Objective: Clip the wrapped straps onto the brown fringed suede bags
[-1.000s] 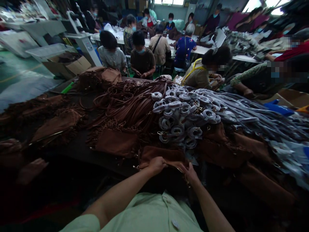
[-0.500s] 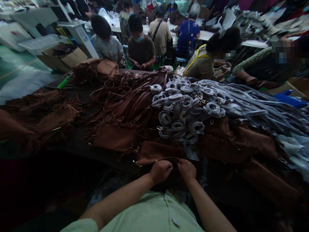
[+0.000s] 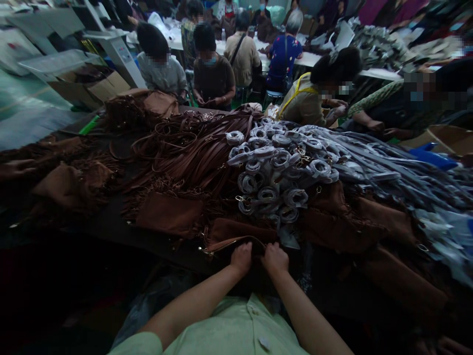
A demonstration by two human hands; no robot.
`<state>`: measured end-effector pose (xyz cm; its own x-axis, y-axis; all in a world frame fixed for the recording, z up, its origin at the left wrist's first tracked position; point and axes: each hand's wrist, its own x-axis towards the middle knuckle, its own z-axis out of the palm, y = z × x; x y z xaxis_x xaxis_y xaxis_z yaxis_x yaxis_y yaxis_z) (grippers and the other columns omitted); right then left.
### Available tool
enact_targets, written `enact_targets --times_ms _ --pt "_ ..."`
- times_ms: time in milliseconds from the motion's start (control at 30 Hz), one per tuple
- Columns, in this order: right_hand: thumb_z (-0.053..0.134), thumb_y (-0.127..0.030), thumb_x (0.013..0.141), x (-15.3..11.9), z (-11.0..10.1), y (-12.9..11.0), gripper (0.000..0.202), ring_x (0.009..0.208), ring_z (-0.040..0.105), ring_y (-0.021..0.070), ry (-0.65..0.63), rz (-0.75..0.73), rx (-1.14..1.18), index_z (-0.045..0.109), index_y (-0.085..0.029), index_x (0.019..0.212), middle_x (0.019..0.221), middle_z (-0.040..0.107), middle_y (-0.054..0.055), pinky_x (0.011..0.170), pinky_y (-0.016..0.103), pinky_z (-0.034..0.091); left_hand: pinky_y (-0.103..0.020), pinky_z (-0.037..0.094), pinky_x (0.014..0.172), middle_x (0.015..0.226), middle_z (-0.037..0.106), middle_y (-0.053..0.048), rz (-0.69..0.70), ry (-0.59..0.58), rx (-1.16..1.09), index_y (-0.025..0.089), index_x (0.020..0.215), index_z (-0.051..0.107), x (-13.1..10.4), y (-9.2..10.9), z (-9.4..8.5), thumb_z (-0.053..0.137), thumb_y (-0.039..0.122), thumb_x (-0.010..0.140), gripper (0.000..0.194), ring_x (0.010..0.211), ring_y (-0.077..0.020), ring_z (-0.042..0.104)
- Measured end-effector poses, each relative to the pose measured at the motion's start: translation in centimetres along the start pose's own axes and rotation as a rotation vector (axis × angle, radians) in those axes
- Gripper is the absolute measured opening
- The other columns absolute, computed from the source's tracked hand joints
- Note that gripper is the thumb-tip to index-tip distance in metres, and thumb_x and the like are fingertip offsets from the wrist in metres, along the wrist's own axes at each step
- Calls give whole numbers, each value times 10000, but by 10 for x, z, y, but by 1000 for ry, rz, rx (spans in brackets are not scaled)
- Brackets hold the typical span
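A brown pouch [image 3: 240,230] lies at the table's near edge, its zipper edge toward me and parted from the body of the pouch. My left hand [image 3: 242,257] is closed on that near edge, with the fingertips hidden at the opening. Just to its right, my right hand [image 3: 275,257] grips the same edge near the zipper's right end. The metal zipper pull hangs at the pouch's left corner. Another fringed brown pouch [image 3: 170,213] lies flat to the left. Beyond the hands are plastic-wrapped coiled straps [image 3: 268,193] with gold clasps.
Brown straps [image 3: 207,148] spread over the table's middle, grey wrapped straps [image 3: 369,153] to the right. More brown pouches [image 3: 343,229] lie at right and left. Another person's hand [image 3: 16,168] is at the far left. Several people sit across the table, near a cardboard box [image 3: 88,88].
My left hand has shifted to the pouch's opening, and the zipper edge now bows open more. At the left, another person's hand has drawn back from a pouch. The view has shifted slightly.
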<state>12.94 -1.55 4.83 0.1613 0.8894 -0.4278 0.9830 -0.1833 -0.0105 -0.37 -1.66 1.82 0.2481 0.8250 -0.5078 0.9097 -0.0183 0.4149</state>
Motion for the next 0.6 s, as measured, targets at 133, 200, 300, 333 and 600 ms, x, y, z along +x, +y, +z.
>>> enact_targets --times_ms 133,200,300,333,600 --pt "509 -208 773 16 -4 0 211 850 654 232 -80 18 11 669 -105 863 904 666 186 707 283 464 -299 442 879 1068 629 -95 76 -8 -116 191 1185 509 -3 -8 5 387 91 834 385 1004 -197 586" --pt "457 -178 793 20 -3 2 236 878 650 233 -70 17 18 668 -109 876 900 675 176 728 289 462 -289 433 905 1087 632 -68 152 7 -173 215 1137 555 -4 -11 8 387 123 851 344 1024 -185 578" --pt "396 -171 824 19 2 3 286 925 638 245 -50 24 23 649 -99 934 950 669 185 750 303 461 -290 414 948 1144 615 -57 214 32 -215 225 1132 578 -3 -10 10 369 181 884 328 1055 -178 565" --pt "382 -176 833 17 4 3 297 932 636 249 -47 30 25 642 -91 948 958 665 192 750 306 462 -295 404 963 1160 608 -63 216 30 -212 221 1152 572 0 -9 10 355 194 893 339 1065 -180 561" --pt "358 -197 845 13 8 4 300 898 646 255 -57 51 65 630 -113 941 937 677 168 727 313 469 -402 330 1023 1266 533 -126 14 -99 -203 170 1233 528 25 12 2 435 244 853 399 1170 -277 486"
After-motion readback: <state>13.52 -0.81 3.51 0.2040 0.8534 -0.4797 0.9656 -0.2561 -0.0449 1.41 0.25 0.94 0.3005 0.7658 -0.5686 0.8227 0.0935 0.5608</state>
